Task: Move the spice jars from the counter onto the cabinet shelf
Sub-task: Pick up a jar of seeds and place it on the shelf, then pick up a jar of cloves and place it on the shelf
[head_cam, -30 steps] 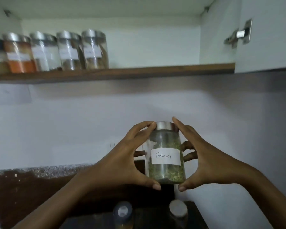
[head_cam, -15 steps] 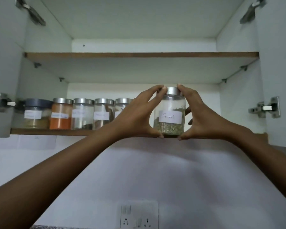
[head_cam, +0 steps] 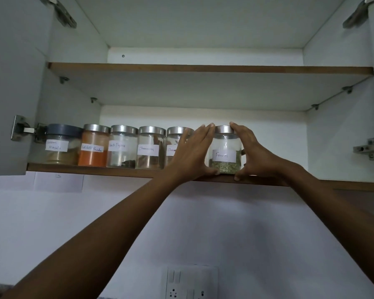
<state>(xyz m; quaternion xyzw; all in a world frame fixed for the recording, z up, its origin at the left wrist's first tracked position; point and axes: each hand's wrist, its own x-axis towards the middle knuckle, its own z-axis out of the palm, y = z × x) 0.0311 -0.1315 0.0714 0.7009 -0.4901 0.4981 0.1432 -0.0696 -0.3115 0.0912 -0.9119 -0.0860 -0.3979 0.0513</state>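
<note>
Head view: the Fennel jar now sits at the front edge of the lower shelf, where half a second ago it was held just in front of that edge and a second ago it was down near the counter. The left hand and right hand both grasp it, fingertips on the steel lid, thumbs at the base. Its base looks level with the shelf board, so it seems to be touching down, though the thumbs hide the contact line. Five jars stand in a row to its left; the nearest, a second Cinnamon jar, is partly behind the left hand.

This means the carry is over and the placing step is nearly done. What remains, by my reading, is a push further in and letting go. The counter is out of view, so I cannot tell how many jars are left.
</note>
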